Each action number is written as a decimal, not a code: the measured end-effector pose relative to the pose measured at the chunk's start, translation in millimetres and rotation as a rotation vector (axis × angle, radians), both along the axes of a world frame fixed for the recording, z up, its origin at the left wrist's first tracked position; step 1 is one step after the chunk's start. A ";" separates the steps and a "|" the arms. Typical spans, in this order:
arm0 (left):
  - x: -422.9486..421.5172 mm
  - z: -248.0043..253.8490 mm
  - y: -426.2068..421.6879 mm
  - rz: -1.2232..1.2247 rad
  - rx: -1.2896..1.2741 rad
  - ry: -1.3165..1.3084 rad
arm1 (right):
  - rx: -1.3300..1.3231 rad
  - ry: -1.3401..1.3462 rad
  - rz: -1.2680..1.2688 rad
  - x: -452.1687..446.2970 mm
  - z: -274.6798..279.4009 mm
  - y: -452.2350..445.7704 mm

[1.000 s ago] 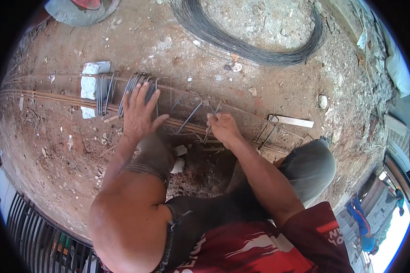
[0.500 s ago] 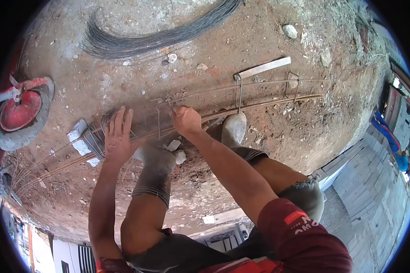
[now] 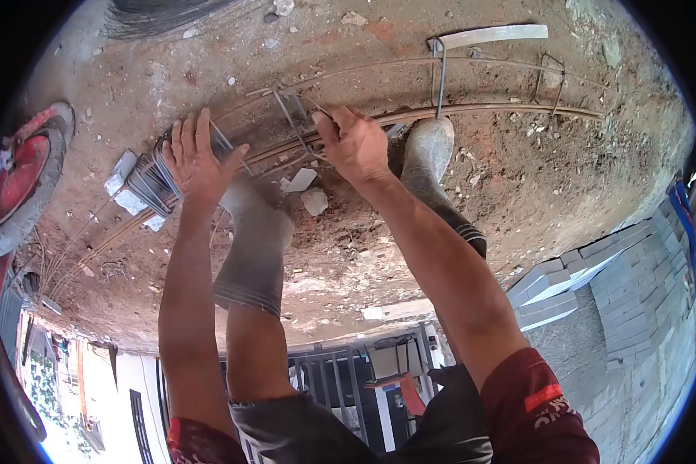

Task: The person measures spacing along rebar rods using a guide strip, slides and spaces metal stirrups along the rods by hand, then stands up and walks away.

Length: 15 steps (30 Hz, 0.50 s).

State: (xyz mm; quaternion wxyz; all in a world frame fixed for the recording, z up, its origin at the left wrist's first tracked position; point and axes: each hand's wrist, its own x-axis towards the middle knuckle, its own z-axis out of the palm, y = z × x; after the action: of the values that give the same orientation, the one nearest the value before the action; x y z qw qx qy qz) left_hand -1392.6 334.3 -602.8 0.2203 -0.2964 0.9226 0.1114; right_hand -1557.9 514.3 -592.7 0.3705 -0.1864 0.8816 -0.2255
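My left hand [image 3: 197,158], fingers spread, is at the right end of a bundle of bent steel stirrups [image 3: 148,184]; whether it presses on them I cannot tell. My right hand [image 3: 356,147] is closed beside a single rectangular stirrup [image 3: 286,113] that stands around the long steel rods [image 3: 503,107]. A thin dark end shows by its fingertips, but what it grips is hidden. Further right, another stirrup [image 3: 441,77] is on the rods near my boot [image 3: 429,147], and one more stirrup [image 3: 558,85] is near their right end.
A pale flat strip [image 3: 491,35] lies beyond the rods. A bundle of thin wire [image 3: 155,17] is at the top left, and a red-hubbed wheel [image 3: 22,174] at the far left. Pale blocks [image 3: 127,197] lie by the stirrup bundle, stone pieces [image 3: 315,202] between my boots. Grey pavers [image 3: 634,286] are stacked right.
The view has tilted, so the wire bundle is mostly out of frame. My right hand has shifted right along the rods, and the stirrup beside it now leans. My left hand's thumb is spread wider.
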 end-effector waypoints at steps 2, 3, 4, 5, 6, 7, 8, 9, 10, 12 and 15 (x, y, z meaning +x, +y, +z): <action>14.7 0.1 -8.5 0.050 -0.008 0.037 | 0.013 0.017 0.068 1.8 1.9 14.5; 21.3 2.4 -9.7 0.120 0.050 0.135 | 0.062 -0.027 0.110 2.9 7.4 15.7; 28.2 5.7 -8.7 0.190 0.111 0.240 | 0.033 -0.003 0.146 8.0 10.8 17.0; 34.7 9.8 -5.7 0.202 0.092 0.236 | 0.044 -0.056 0.170 13.2 13.9 17.5; 41.1 13.9 -2.2 0.297 0.074 0.217 | 0.058 -0.108 0.192 19.4 19.7 16.0; 51.1 15.4 1.1 0.390 0.059 0.200 | 0.047 -0.110 0.201 27.4 26.8 14.2; 62.7 14.0 5.0 0.395 0.048 0.203 | 0.072 -0.143 0.223 35.2 33.5 11.0; 77.0 8.3 10.0 0.460 0.057 0.205 | 0.096 -0.171 0.243 41.3 38.1 7.1; 88.5 6.7 11.3 0.520 0.072 0.208 | 0.090 -0.164 0.246 48.9 41.2 5.7; 105.8 20.5 9.5 0.505 0.185 0.149 | 0.262 -0.229 0.232 64.2 54.4 3.9; 147.1 54.0 -13.6 0.573 0.524 0.069 | 0.348 -0.270 0.215 80.8 88.3 -6.2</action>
State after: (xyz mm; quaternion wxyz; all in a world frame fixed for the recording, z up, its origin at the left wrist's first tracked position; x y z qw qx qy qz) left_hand -1245.5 320.7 -548.8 0.2174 -0.4716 0.7496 0.4103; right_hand -1477.1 508.1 -504.4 0.5332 -0.1808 0.8248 -0.0521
